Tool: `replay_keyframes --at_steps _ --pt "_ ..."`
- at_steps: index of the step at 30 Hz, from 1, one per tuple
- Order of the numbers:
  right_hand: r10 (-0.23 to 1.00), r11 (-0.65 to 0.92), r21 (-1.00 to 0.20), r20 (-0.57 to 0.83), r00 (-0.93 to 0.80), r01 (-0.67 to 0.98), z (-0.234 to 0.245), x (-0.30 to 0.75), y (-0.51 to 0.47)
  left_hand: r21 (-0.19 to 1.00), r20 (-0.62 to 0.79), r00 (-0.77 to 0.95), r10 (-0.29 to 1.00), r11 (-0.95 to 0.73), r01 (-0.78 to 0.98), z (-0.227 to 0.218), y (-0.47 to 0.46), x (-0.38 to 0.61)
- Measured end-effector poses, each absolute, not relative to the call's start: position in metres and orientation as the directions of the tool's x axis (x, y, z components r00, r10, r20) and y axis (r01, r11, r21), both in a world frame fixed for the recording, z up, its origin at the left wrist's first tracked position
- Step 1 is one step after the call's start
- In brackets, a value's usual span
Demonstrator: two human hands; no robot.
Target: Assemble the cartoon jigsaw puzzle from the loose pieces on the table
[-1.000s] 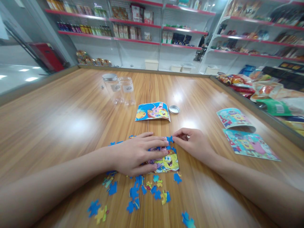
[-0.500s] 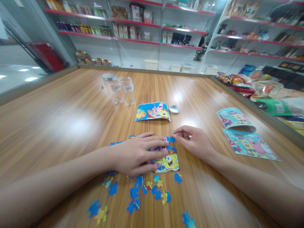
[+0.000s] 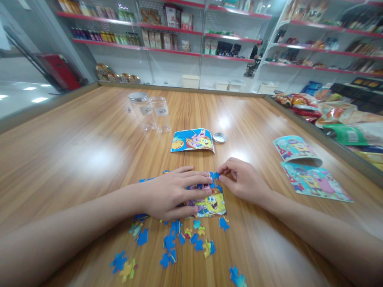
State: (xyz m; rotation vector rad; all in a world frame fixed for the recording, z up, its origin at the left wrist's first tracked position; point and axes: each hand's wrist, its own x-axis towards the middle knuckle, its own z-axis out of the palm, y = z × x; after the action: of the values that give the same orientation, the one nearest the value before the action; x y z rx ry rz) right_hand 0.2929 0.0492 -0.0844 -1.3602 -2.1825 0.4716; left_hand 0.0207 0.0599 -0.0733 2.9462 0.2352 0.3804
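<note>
My left hand [image 3: 179,191] lies flat, fingers stretched out, over a partly joined jigsaw puzzle [image 3: 216,203] with a yellow cartoon figure, hiding much of it. At the puzzle's upper right corner, my right hand [image 3: 243,179] pinches a small blue puzzle piece [image 3: 217,175] between thumb and fingertips. Whether that piece is locked into its neighbours I cannot tell. Loose blue and yellow pieces [image 3: 169,241] are scattered on the near side of the puzzle, with one blue piece [image 3: 237,276] by the bottom edge. Behind the hands stands a curled picture card [image 3: 193,140] showing cartoon figures.
Two clear jars stand farther back, a lidded jar [image 3: 140,111] and an open one [image 3: 160,115]. A round metal lid [image 3: 220,138] lies beside the card. Two more picture cards [image 3: 317,181] are on the right. Packaged goods [image 3: 344,119] line the wooden table's [image 3: 89,139] right edge; shelves rise behind.
My right hand has shifted slightly, and its thumb and fingertips have come onto the blue piece at the puzzle's upper right corner. The left hand stays in place.
</note>
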Motion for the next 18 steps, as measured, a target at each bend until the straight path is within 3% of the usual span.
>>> replay_keyframes --at_steps 11,18 --pt "0.890 0.455 -0.508 0.280 -0.359 0.732 -0.0809 0.2908 0.0483 0.187 0.253 0.952 0.173 -0.974 0.127 -0.0745 0.0610 0.0207" --pt "0.902 0.430 -0.507 0.227 -0.366 0.747 -0.0812 0.2912 0.0481 0.184 0.229 0.958 0.170 -0.974 0.129 -0.0738 0.0611 0.0199"
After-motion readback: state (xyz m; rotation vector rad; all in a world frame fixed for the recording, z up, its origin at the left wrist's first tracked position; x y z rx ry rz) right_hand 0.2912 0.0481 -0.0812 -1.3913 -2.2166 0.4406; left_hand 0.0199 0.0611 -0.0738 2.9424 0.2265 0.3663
